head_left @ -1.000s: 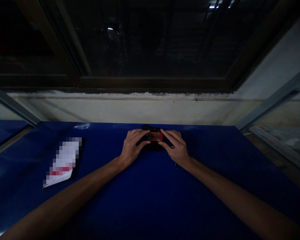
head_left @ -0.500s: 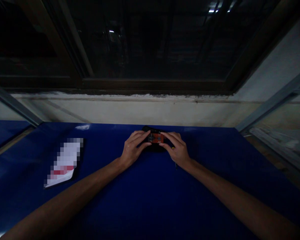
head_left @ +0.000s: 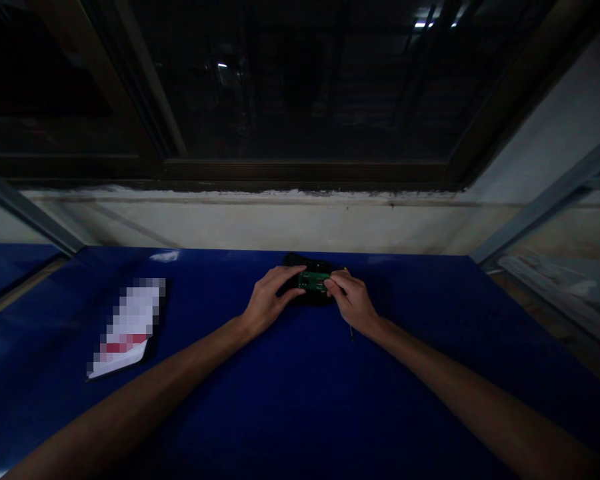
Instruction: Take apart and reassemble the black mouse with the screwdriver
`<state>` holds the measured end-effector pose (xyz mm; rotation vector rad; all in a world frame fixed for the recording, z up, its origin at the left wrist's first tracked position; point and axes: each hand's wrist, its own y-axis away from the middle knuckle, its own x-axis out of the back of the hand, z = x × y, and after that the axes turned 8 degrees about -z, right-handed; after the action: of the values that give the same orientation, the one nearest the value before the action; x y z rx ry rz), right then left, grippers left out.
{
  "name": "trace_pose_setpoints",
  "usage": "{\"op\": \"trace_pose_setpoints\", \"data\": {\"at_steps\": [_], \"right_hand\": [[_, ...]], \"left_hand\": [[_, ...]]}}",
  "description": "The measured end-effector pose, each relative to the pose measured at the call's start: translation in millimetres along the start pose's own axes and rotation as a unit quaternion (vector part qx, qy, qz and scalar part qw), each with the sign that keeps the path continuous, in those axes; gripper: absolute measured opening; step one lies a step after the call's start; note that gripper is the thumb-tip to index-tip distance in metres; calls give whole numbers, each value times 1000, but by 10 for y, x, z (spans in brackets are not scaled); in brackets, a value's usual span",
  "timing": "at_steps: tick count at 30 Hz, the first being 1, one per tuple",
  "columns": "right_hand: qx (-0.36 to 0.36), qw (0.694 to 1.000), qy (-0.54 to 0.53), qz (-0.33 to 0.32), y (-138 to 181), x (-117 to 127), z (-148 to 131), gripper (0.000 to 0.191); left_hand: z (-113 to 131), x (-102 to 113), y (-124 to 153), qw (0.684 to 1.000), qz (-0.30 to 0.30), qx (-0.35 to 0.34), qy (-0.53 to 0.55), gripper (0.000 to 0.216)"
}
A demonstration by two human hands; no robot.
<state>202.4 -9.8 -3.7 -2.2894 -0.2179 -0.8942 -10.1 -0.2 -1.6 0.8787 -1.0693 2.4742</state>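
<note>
Dark window glass and a pale wall ledge stand behind the blue table [head_left: 300,400], which carries everything in view. Both of my hands meet at the far middle of the table on a small circuit board [head_left: 314,281] that sits on a black object [head_left: 307,297] beneath it. My left hand [head_left: 267,300] curls loosely, its fingertips touching the board's left end; my right hand [head_left: 353,301] closes on the right end, pinching it between thumb and fingers. One second earlier the upward face of the board appeared red-orange; it now appears green, which suggests I have turned it over, so the work seems to have moved to its other side. A thin dark rod-like item [head_left: 351,330] lies on the table just beside my right wrist; I cannot tell what it is. At the left, well apart from my hands, lies a white card with a red band [head_left: 127,327]; its surface is blurred, and no writing, brand or label can be read anywhere.
</note>
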Motion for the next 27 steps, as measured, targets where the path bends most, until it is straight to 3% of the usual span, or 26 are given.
{"op": "trace_pose_setpoints", "data": {"at_steps": [3,7,27], "right_hand": [[-10,1000,-5,5,9,7,-7,16],[0,1000,-4,12,24,10,-35,46],[17,999,-4,28,25,0,-59,41]], "left_hand": [[-12,4,2,1000,8,20,-15,37],[-19,6,3,998,34,40,-19,38],[2,15,14,999,47,25,2,44]]}}
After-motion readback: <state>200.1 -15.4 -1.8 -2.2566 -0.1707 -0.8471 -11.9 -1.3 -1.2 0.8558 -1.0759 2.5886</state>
